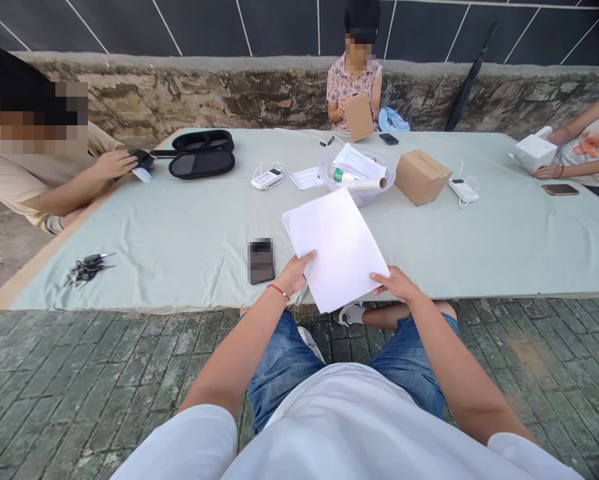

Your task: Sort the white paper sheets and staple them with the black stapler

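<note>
A small stack of white paper sheets [337, 250] is held up in front of me, tilted, over the near edge of the table. My left hand [295, 272] grips its left edge, thumb on top, with a red cord bracelet at the wrist. On the lower right corner, my right hand [395, 283] pinches the sheets between thumb and fingers. The fingers under the paper are partly hidden. A dark phone [261, 261] lies on the table just left of my left hand. Beyond the paper stands a clear plastic basin [390, 175] holding papers, a roll and a green-labelled item.
A pale green cloth covers the table [189, 247]. On it are keys [87, 269], a black case [202, 163], white corded devices [268, 179] and a cardboard box [421, 177]. Three people sit around it; one holds cardboard [359, 117], another a white box [534, 152].
</note>
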The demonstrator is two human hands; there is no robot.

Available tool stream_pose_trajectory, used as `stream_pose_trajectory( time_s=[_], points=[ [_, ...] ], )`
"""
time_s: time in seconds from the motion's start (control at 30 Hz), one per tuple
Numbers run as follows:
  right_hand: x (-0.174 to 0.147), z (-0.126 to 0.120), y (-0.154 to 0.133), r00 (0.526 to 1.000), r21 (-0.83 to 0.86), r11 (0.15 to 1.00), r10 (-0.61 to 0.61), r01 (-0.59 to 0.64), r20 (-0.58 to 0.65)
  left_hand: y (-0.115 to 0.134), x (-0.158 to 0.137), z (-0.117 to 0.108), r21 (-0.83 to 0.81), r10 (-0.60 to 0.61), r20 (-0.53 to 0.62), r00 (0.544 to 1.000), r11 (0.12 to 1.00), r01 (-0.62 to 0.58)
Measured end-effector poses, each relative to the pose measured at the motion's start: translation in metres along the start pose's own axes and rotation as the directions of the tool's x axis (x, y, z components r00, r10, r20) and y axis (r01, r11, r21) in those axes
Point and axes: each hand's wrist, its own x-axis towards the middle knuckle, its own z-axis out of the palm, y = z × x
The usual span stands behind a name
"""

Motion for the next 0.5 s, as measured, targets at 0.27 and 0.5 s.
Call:
stream_pose_trajectory(
  time_s=[0.27, 0.5],
  points=[
    [-0.058, 0.020, 0.067, 0.985, 0.083, 0.988, 0.136, -0.128, -0.105, -0.059, -0.009, -0.011, -0.138, -0.237, -0.004, 0.971, 0.962, 0.234],
    [-0.055, 0.005, 0.052, 0.946, -0.322, 0.946, -0.065, -0.044, -0.319, -0.064, -0.010, -0.009, -0.187, -0.212, 0.026, 0.977, 0.959, 0.213]
  ],
)
